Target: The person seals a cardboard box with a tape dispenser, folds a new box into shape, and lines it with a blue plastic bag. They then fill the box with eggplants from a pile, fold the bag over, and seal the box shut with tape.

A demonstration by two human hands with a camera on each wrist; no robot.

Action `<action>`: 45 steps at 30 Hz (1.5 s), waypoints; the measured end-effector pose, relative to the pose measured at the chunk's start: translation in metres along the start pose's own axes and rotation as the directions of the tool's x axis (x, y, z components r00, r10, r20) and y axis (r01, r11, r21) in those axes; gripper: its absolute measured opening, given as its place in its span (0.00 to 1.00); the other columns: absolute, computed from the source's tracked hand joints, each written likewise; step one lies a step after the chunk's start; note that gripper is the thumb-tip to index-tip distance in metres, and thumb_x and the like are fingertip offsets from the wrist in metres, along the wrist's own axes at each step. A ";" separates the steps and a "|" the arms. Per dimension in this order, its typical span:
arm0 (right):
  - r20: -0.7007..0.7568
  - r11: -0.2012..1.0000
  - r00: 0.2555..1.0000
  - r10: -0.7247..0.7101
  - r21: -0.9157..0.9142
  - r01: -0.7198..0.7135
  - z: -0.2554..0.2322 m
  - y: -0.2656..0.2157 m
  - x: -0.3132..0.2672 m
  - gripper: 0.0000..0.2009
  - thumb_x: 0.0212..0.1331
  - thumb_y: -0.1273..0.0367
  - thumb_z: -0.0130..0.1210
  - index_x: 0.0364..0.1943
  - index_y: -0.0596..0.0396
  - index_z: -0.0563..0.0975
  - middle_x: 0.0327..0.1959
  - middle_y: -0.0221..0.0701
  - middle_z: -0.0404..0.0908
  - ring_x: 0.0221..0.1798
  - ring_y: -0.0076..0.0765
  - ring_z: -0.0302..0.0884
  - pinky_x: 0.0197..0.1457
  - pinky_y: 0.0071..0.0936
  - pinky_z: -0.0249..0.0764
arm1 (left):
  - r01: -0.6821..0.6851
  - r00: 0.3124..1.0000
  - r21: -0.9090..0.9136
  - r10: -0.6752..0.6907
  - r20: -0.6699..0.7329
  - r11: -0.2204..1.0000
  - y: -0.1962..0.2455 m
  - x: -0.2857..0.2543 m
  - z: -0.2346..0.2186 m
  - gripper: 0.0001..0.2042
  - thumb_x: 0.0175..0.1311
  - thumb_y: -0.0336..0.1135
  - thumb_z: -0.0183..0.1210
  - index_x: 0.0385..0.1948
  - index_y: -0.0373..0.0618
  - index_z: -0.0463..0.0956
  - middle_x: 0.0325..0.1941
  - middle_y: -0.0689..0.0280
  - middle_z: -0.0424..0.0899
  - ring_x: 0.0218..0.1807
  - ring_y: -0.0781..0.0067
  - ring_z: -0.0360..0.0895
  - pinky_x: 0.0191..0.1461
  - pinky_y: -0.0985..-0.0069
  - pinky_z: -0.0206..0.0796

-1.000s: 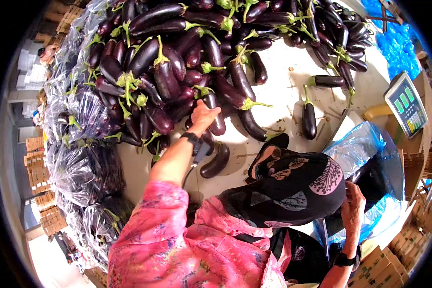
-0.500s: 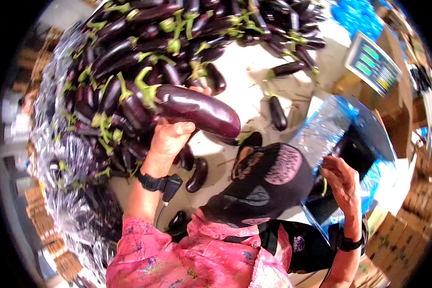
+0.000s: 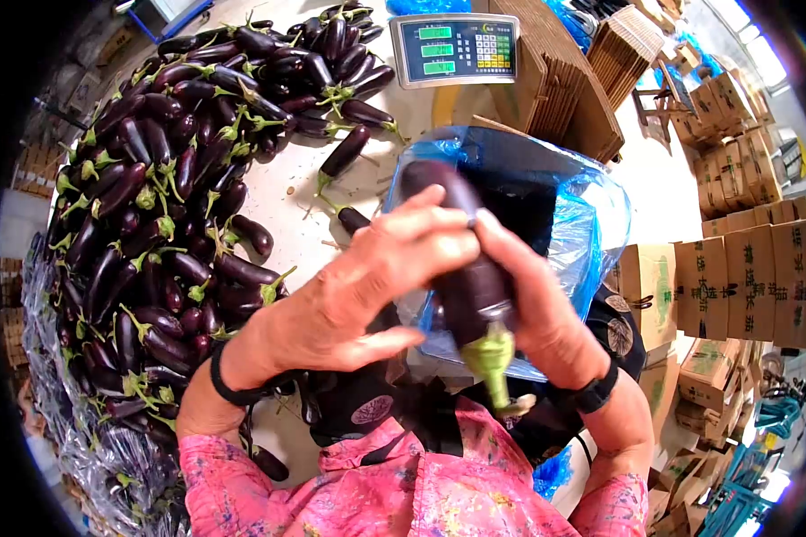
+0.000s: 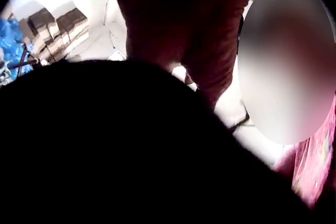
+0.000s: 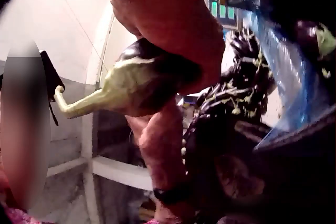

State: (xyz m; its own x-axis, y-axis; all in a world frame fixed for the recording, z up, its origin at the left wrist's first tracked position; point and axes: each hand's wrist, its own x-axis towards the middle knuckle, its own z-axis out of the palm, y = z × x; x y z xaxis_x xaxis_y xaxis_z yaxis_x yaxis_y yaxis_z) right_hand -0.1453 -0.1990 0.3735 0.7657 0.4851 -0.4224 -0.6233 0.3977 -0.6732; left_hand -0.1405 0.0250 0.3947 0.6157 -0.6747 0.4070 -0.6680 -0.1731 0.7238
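Observation:
Before the chest a large purple eggplant is held at a slant, green stem toward the body. My right hand grips it along its right side. The fingers of my left hand lie stretched across its upper side, thumb standing away from it. Beneath is a container lined with a blue plastic bag. In the right wrist view the eggplant's pale green cap and bent stem stick out below the hand. A dark shape covers much of the left wrist view, under the shadowed left hand.
A big heap of eggplants covers the left of the white table, beside clear plastic wrapping. A digital scale stands beyond the bag, next to folded cardboard. Stacked cartons line the right.
My left hand has lifted the eggplant off the heap and brought it right, over the bag. My right hand has risen from the bag to grip it. The head view has turned right.

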 end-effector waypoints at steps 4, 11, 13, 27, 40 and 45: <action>-0.233 0.985 0.958 -0.168 -0.063 0.158 -0.038 -0.029 -0.019 0.28 0.68 0.51 0.54 0.61 0.61 0.71 0.46 0.40 0.84 0.41 0.33 0.85 0.45 0.29 0.84 | 0.385 0.913 -0.259 -0.407 -0.036 0.886 -0.007 -0.035 -0.023 0.36 0.50 0.26 0.67 0.66 0.39 0.66 0.60 0.55 0.79 0.68 0.60 0.72 0.71 0.65 0.60; -0.229 0.804 0.922 -0.313 -0.580 0.128 -0.144 0.012 0.022 0.31 0.64 0.56 0.61 0.64 0.62 0.66 0.53 0.42 0.76 0.56 0.38 0.76 0.58 0.29 0.72 | 0.663 0.568 -0.518 -0.814 -0.123 0.541 -0.078 -0.111 -0.005 0.19 0.66 0.27 0.59 0.59 0.40 0.74 0.45 0.66 0.84 0.49 0.78 0.80 0.56 0.79 0.70; -0.177 0.630 0.910 -0.374 -0.769 0.109 -0.175 0.027 0.043 0.31 0.63 0.55 0.61 0.60 0.65 0.68 0.51 0.48 0.77 0.55 0.45 0.76 0.58 0.33 0.72 | 0.706 0.541 -0.458 -0.829 -0.144 0.540 -0.099 -0.138 0.005 0.19 0.65 0.29 0.59 0.58 0.40 0.74 0.43 0.66 0.84 0.46 0.80 0.79 0.51 0.79 0.71; -0.160 -0.088 0.708 -0.688 -0.950 -0.300 -0.200 0.077 0.103 0.36 0.70 0.53 0.49 0.68 0.73 0.60 0.64 0.63 0.67 0.67 0.65 0.63 0.72 0.45 0.58 | 0.930 0.085 -0.283 -0.888 -0.451 0.233 -0.160 -0.348 0.082 0.16 0.58 0.28 0.61 0.49 0.39 0.78 0.46 0.56 0.85 0.45 0.66 0.85 0.53 0.69 0.77; -0.182 -0.050 0.701 -0.689 -0.953 -0.297 -0.195 0.079 0.101 0.37 0.71 0.53 0.48 0.70 0.73 0.56 0.67 0.63 0.63 0.70 0.64 0.60 0.75 0.42 0.55 | 0.766 0.515 0.639 -0.668 -0.537 0.077 -0.226 -0.381 0.035 0.35 0.41 0.22 0.68 0.59 0.47 0.69 0.60 0.58 0.72 0.68 0.50 0.65 0.66 0.53 0.57; -0.201 -0.078 0.741 -0.640 -0.943 -0.324 -0.199 0.073 0.099 0.37 0.70 0.53 0.50 0.71 0.71 0.55 0.68 0.63 0.61 0.71 0.65 0.59 0.75 0.44 0.54 | 0.885 0.430 0.394 -0.760 -0.487 0.248 -0.219 -0.358 0.012 0.35 0.39 0.28 0.70 0.57 0.41 0.71 0.58 0.57 0.74 0.63 0.54 0.72 0.63 0.59 0.63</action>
State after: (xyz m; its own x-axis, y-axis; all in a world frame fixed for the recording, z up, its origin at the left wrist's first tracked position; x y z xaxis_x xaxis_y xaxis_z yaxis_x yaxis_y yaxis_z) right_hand -0.0834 -0.2764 0.1618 0.9986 -0.0520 -0.0042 -0.0496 -0.9226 -0.3825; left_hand -0.2195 0.2954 0.0835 0.9760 0.1914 -0.1038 0.2150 -0.9226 0.3204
